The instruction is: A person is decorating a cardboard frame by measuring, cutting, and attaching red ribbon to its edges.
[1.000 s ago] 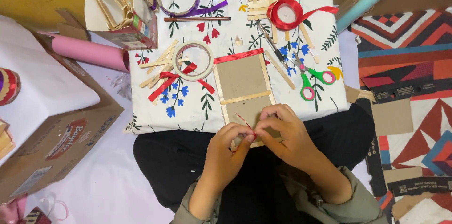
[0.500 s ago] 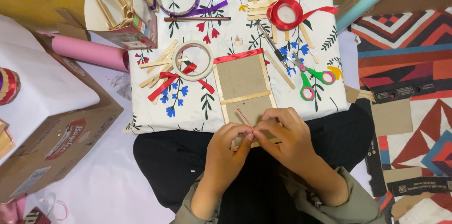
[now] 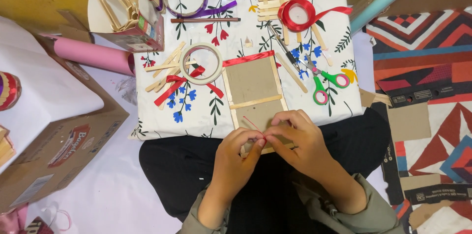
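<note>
Hands (image 3: 268,143) meet fingertip to fingertip, seemingly pinching red ribbon (image 3: 252,124) (over cardboard frame (image 3: 253,84)).

A cardboard panel (image 3: 254,97) framed with wooden sticks (red-ribboned top edge) lies flat.

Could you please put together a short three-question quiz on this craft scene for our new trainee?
1. True or false: the scissors have blue handles.
2. What do the left hand and right hand pinch between them: (a) thin red ribbon strip, (b) pencil, (c) tape roll?
3. Which edge of the cardboard frame carries red ribbon?

Key: 1. False, they are green and pink. 2. (a). 3. The far edge, nearest the red ribbon spool.
</note>
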